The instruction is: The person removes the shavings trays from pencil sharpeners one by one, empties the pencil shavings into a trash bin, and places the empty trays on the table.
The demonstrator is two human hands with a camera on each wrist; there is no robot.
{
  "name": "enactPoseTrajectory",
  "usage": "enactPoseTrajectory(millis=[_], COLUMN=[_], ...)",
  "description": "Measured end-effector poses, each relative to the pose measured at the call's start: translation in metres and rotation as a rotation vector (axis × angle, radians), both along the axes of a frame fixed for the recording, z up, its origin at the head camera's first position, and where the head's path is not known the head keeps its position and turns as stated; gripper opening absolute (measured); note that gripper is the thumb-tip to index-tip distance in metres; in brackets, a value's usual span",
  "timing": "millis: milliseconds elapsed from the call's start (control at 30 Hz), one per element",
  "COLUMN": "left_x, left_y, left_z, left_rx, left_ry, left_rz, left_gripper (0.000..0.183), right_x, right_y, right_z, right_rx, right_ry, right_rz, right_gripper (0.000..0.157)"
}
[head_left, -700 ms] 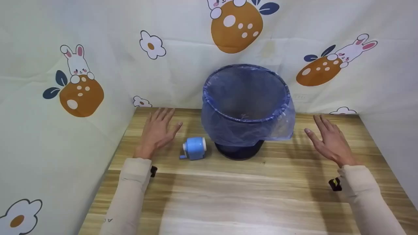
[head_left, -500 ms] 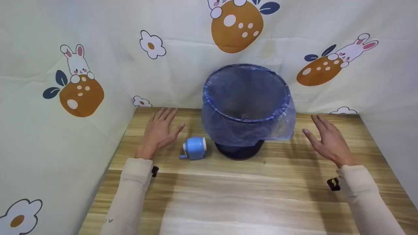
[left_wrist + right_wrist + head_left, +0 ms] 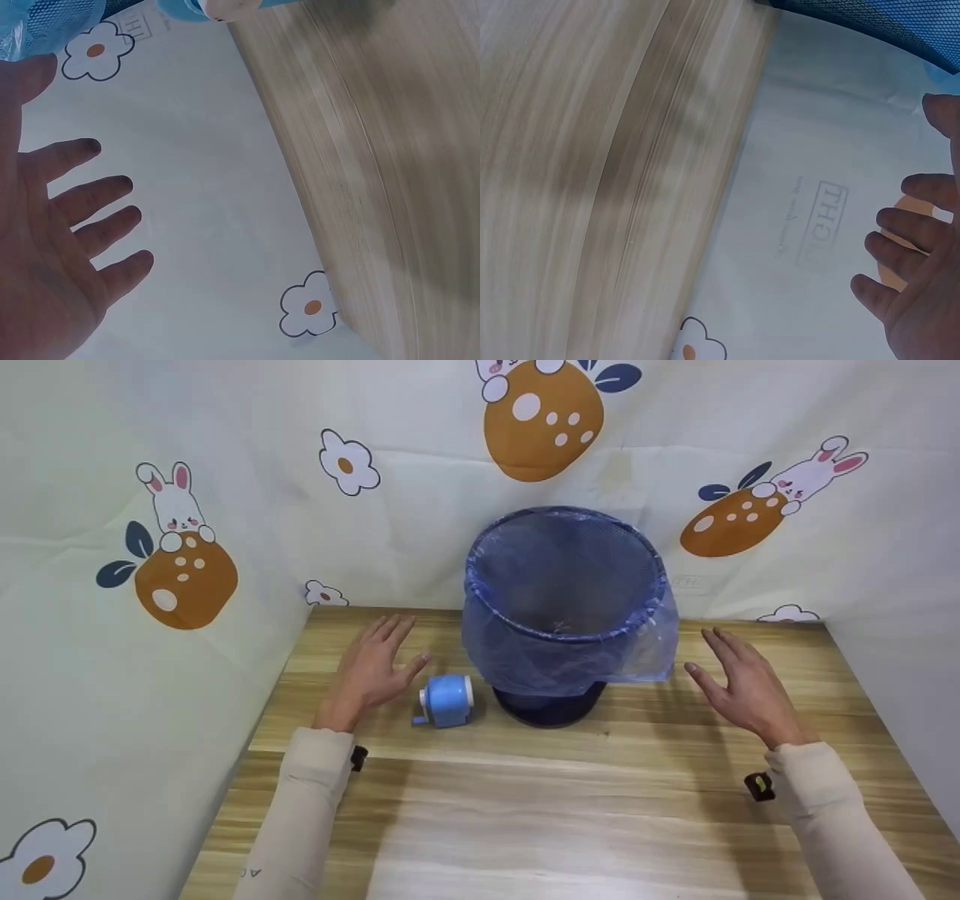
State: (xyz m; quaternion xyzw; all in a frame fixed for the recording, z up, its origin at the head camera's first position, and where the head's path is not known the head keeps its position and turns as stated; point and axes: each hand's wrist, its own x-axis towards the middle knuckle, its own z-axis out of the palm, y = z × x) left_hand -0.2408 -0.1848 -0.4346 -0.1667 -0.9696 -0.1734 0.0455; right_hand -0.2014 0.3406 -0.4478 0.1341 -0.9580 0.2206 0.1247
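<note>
A dark mesh wastebasket (image 3: 547,709) stands against the back wall, lined with a translucent blue bag (image 3: 555,664) folded out over its rim. To its left sits a small blue crank pencil sharpener (image 3: 448,701), handle toward the left. My left hand (image 3: 371,664) hovers left of the sharpener, fingers spread and thumb pointing toward it. My right hand (image 3: 750,686) is held to the right of the basket, fingers extended. Neither hand holds anything. In the left wrist view the palm (image 3: 45,255) shows bare; the right wrist view shows the right fingers (image 3: 907,229) apart and relaxed.
A wood-grain table (image 3: 540,817) carries everything. Fabric walls (image 3: 420,532) printed with rabbits, fruit and flowers enclose its back and both sides. Small black wrist cameras (image 3: 760,786) sit at both cuffs.
My left hand has shifted slightly right, toward the sharpener. My right hand has drifted slightly left, toward the basket. The basket and sharpener have not moved.
</note>
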Motion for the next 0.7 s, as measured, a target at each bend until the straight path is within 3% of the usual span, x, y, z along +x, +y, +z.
enactPoseTrajectory(millis=[267, 700], left_x=[0.004, 0.011], left_y=[0.005, 0.016], left_z=[-0.004, -0.015], left_rx=[0.021, 0.059], left_ry=[-0.033, -0.071], left_rz=[-0.022, -0.058], left_gripper=[0.072, 0.072], right_x=[0.002, 0.007], right_y=[-0.006, -0.015], right_z=[-0.001, -0.002], right_rx=[-0.02, -0.015], right_ry=[-0.061, -0.039], right_rz=[0.032, 0.098], right_gripper=[0.063, 0.046])
